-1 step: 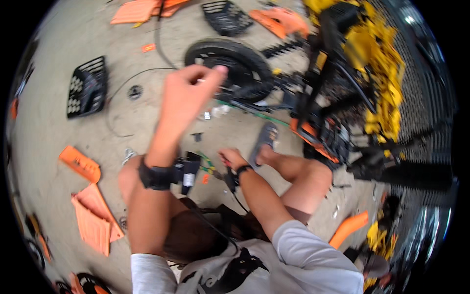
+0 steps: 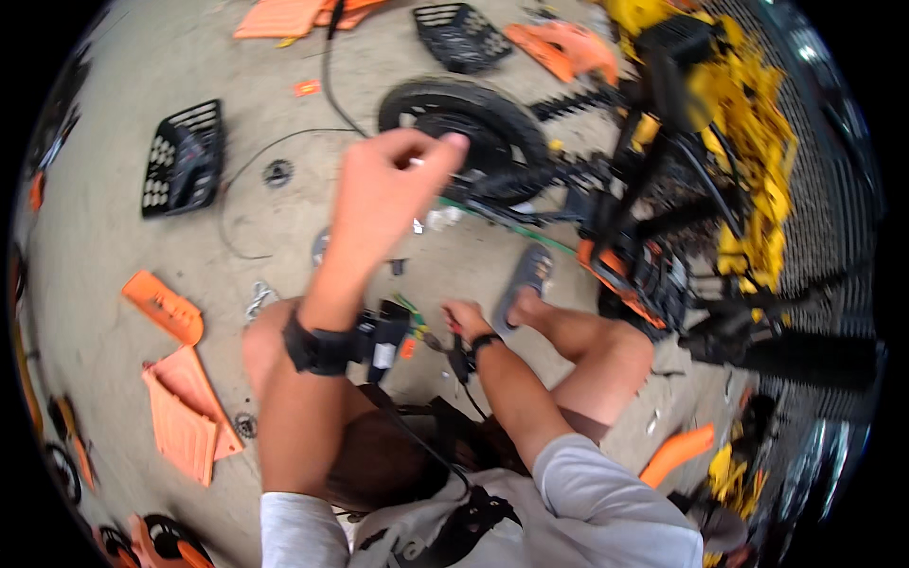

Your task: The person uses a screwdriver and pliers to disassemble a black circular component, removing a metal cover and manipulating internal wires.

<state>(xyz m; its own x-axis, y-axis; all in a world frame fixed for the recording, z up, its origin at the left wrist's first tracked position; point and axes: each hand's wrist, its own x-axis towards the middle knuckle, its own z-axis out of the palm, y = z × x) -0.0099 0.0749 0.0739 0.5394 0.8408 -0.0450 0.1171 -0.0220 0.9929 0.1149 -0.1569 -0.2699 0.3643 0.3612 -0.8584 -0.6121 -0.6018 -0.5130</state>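
Observation:
My left hand is raised at the middle of the view, thumb and forefinger pinched together. A tiny pale bit shows at the pinch, too small to name. Behind this hand lies a black wheel with its tyre. Lower and to the right, my right hand is closed low between my knees around a thin red thing, mostly hidden by the fingers. Near it on the floor are green and yellow wires and a small orange tag. Black straps with boxy devices sit on both wrists.
A black frame with orange parts stands at the right, before a yellow heap. Black baskets lie at the left and far side. Orange panels lie left of my leg. A thin black cable curves over the floor.
The whole scene has shifted slightly rightward in the view. Both hands keep nearly the same pose, the left one still raised and pinched.

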